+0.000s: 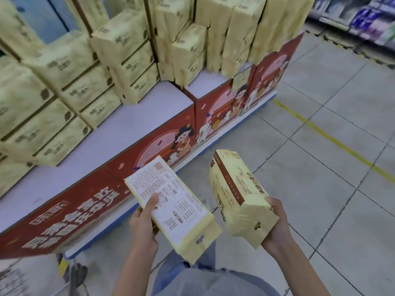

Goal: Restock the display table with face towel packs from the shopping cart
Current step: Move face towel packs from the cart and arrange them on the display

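My left hand (143,223) grips a yellow face towel pack (171,199) held flat, its white printed back facing up, thumb on top. My right hand (277,223) holds a second yellow face towel pack (237,193) by its near end, tilted, its brown-striped side up. Both packs hover over the floor in front of the display table (119,129), which has a pale top and a red illustrated front panel (89,199). Stacks of the same yellow packs (70,82) fill the table's back and left. The shopping cart (70,278) shows only as a corner at the bottom left.
A bare strip of the tabletop runs along its front edge. Grey tiled floor (320,167) with a yellow line (333,142) spreads to the right. Store shelves with blue goods (367,16) stand at the far upper right. My grey trousers (209,280) fill the bottom centre.
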`<control>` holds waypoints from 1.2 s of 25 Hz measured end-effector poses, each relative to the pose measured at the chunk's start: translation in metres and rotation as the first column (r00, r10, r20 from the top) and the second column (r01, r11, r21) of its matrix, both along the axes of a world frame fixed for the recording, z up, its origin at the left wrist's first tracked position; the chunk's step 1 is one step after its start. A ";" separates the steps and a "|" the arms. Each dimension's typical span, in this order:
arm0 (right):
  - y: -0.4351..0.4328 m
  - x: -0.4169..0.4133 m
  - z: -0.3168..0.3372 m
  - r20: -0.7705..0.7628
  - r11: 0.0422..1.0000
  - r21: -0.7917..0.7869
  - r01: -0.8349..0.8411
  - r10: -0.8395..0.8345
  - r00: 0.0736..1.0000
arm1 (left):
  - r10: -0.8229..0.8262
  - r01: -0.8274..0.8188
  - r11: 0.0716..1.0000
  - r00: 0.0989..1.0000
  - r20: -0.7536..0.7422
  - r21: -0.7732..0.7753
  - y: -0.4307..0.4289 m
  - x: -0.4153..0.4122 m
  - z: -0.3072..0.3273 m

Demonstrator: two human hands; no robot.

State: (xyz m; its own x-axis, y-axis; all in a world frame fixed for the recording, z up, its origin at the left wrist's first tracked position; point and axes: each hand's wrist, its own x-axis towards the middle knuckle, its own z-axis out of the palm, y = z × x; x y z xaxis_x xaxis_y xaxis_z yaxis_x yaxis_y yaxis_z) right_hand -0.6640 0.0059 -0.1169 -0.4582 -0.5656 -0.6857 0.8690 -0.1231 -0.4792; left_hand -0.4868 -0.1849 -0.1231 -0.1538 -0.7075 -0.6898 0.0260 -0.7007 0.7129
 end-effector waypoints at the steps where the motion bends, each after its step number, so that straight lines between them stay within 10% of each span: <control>1: -0.012 -0.018 -0.001 -0.006 1.000 0.006 0.006 -0.006 1.000 | 0.001 -0.001 1.000 1.000 -0.004 0.001 -0.012 -0.019 -0.003; 14: -0.161 -0.229 0.008 0.028 0.998 -0.058 -0.014 0.015 0.999 | -0.041 0.039 0.996 0.999 -0.032 -0.081 -0.191 -0.231 0.010; 30: -0.378 -0.388 -0.031 0.203 0.941 -0.094 -0.326 0.338 0.919 | 0.557 -0.558 0.830 0.829 0.038 0.001 -0.219 -0.338 0.006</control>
State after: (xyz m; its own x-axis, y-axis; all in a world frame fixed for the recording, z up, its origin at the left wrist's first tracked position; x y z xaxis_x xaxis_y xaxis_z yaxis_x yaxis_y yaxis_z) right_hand -1.0523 -0.3721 -0.1480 -0.0838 -0.7010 -0.7083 0.9455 0.1685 -0.2786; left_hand -0.8244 -0.4044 -0.1166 0.2888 -0.6575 -0.6960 0.3902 -0.5830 0.7126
